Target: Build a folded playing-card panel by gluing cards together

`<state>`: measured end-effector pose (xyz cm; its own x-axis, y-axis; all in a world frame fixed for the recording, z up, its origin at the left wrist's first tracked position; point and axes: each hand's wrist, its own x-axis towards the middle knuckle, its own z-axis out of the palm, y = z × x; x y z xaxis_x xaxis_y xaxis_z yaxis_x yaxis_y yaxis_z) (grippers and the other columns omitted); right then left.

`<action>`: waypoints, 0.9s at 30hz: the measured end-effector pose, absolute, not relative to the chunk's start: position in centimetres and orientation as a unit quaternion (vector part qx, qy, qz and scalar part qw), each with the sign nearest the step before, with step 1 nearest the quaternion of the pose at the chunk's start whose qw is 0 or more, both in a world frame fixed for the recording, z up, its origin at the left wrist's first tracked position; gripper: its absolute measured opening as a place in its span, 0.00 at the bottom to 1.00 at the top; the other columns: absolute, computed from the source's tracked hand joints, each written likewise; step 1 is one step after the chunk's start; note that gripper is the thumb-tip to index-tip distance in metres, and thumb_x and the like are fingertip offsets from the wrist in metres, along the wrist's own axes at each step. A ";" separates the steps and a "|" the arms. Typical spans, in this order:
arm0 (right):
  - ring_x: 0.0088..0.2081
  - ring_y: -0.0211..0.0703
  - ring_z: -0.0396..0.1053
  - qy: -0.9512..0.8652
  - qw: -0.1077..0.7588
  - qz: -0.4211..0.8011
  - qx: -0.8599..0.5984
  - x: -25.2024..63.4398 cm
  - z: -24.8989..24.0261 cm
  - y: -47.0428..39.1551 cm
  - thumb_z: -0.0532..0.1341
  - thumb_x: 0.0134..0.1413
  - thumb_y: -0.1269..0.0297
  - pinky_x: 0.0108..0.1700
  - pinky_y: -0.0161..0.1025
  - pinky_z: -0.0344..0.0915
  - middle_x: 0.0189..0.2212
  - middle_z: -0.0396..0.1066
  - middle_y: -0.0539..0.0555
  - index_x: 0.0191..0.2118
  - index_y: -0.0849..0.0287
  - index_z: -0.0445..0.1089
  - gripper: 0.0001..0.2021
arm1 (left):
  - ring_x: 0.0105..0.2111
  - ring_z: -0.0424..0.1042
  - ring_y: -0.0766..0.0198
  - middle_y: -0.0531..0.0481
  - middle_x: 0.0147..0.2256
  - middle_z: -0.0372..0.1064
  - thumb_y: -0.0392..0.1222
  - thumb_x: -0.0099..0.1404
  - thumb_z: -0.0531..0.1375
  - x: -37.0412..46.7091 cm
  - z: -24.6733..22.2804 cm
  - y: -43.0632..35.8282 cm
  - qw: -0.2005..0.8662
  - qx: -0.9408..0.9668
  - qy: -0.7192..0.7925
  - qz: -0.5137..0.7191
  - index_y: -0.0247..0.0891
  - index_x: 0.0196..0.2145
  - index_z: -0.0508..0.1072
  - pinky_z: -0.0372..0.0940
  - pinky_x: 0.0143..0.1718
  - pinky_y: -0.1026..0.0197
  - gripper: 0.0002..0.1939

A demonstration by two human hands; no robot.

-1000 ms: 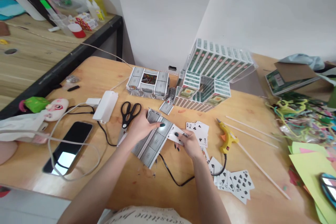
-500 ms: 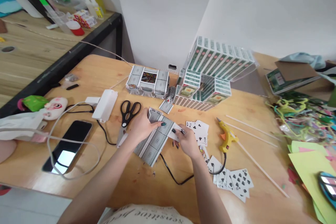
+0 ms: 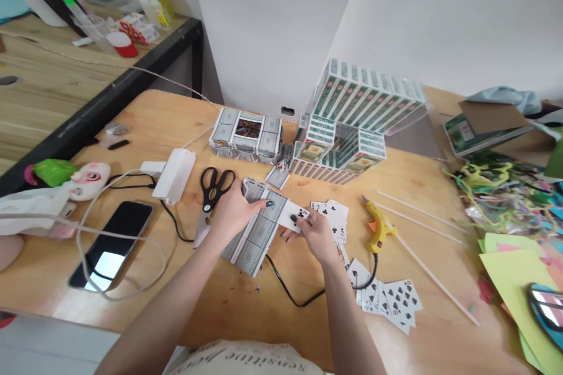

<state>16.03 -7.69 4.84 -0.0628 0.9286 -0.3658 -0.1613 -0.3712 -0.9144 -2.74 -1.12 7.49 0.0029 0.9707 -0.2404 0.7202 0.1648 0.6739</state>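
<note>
My left hand (image 3: 235,211) grips the upper left end of a panel of joined playing cards (image 3: 259,231), grey patterned backs up, thumb lying on top. My right hand (image 3: 314,231) pinches a single playing card (image 3: 289,215) with black pips, face up, its left edge against the panel's right side. Whether that card is fixed to the panel I cannot tell. Behind the panel stands a box covered in playing cards (image 3: 246,136). Loose face-up playing cards (image 3: 336,220) lie just beyond my right hand, and a fan of spades (image 3: 396,302) lies nearer me on the right.
A yellow glue gun (image 3: 380,227) lies right of my hands, its black cord running under the panel. Black scissors (image 3: 215,187), a phone (image 3: 112,243) and a white power strip (image 3: 175,176) are on the left. Stacked card packs (image 3: 365,99) stand at the back; glue sticks (image 3: 437,275) lie right.
My right hand has shifted slightly right with the card, so more of the card's white face shows beside the panel. My left hand still holds the panel in nearly the same place.
</note>
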 end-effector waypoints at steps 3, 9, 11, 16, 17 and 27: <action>0.26 0.50 0.75 -0.357 0.430 0.634 -0.534 15.6 4.8 -7.7 0.63 0.48 0.54 0.19 0.39 0.69 0.23 0.73 0.53 0.31 0.56 0.62 0.13 | 0.41 0.73 0.50 0.42 0.39 0.73 0.51 0.50 0.65 -2.5 7.6 -1.3 0.324 0.631 0.684 0.170 0.39 0.40 0.64 0.64 0.39 0.55 0.23; 0.25 0.50 0.75 -0.350 0.428 0.638 -0.536 15.4 4.9 -7.4 0.63 0.47 0.57 0.18 0.39 0.69 0.25 0.74 0.54 0.31 0.57 0.63 0.11 | 0.43 0.72 0.49 0.41 0.41 0.73 0.50 0.51 0.64 -2.3 7.5 -1.4 0.320 0.637 0.681 0.167 0.39 0.41 0.63 0.64 0.40 0.55 0.23; 0.25 0.49 0.75 -0.349 0.424 0.640 -0.537 15.4 5.0 -7.3 0.63 0.47 0.56 0.17 0.38 0.69 0.24 0.74 0.53 0.31 0.57 0.62 0.11 | 0.43 0.72 0.48 0.40 0.41 0.73 0.51 0.51 0.64 -2.2 7.7 -1.4 0.315 0.636 0.686 0.158 0.39 0.42 0.63 0.64 0.40 0.55 0.24; 0.23 0.49 0.74 -0.346 0.415 0.646 -0.539 15.3 5.0 -7.1 0.62 0.47 0.55 0.18 0.38 0.70 0.18 0.71 0.51 0.29 0.57 0.61 0.12 | 0.43 0.72 0.48 0.41 0.41 0.73 0.49 0.51 0.64 -2.0 8.0 -1.4 0.316 0.643 0.681 0.154 0.39 0.42 0.62 0.65 0.40 0.54 0.24; 0.23 0.49 0.74 -0.346 0.416 0.646 -0.538 15.2 5.0 -7.1 0.63 0.48 0.55 0.18 0.38 0.70 0.18 0.71 0.51 0.29 0.57 0.61 0.13 | 0.43 0.72 0.49 0.41 0.41 0.73 0.49 0.51 0.64 -2.0 8.0 -1.4 0.321 0.641 0.680 0.156 0.39 0.42 0.62 0.65 0.40 0.54 0.23; 0.30 0.45 0.75 -0.399 0.531 0.483 -0.571 14.9 9.6 -8.9 0.64 0.50 0.58 0.32 0.42 0.74 0.28 0.75 0.52 0.32 0.56 0.67 0.08 | 0.41 0.72 0.60 0.50 0.37 0.71 0.44 0.55 0.61 -2.6 9.5 -2.7 0.371 0.616 0.527 0.452 0.42 0.37 0.62 0.66 0.45 0.56 0.14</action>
<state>14.95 -8.86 9.60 0.2155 0.9681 -0.1277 -0.0565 -0.1182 -0.9914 -2.58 -2.74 9.47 0.0353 0.9855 0.1658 0.3145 -0.1684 0.9342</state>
